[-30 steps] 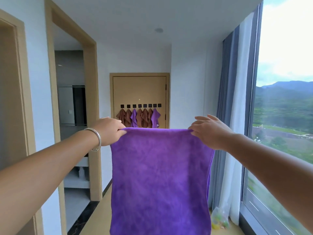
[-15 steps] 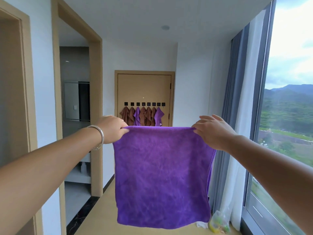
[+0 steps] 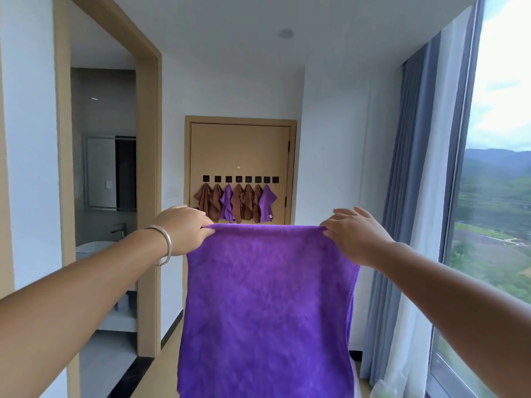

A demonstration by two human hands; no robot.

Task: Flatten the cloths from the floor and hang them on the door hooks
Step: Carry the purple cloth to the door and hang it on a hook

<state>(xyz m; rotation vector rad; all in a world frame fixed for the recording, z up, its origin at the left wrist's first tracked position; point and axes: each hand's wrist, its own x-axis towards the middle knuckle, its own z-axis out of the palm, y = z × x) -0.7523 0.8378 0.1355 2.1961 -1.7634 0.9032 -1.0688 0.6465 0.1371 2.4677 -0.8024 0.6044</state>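
A purple cloth (image 3: 267, 305) hangs flat in front of me, stretched by its top edge. My left hand (image 3: 184, 229), with a silver bangle on the wrist, pinches the top left corner. My right hand (image 3: 355, 235) pinches the top right corner. At the end of the corridor stands a tan door (image 3: 240, 150) with a row of black hooks (image 3: 240, 179). Several brown and purple cloths (image 3: 235, 203) hang from those hooks; the rightmost hook (image 3: 275, 179) is bare. The floor under the cloth is hidden.
An open doorway (image 3: 146, 196) on the left leads into a bathroom with a sink (image 3: 92, 248). Grey and white curtains (image 3: 413, 225) and a tall window (image 3: 494, 225) line the right side. A plastic bag (image 3: 383, 390) lies by the curtain's foot.
The view has moved closer to the door and tilted up. The cloth stays stretched between both hands, which keep their grip on its corners.
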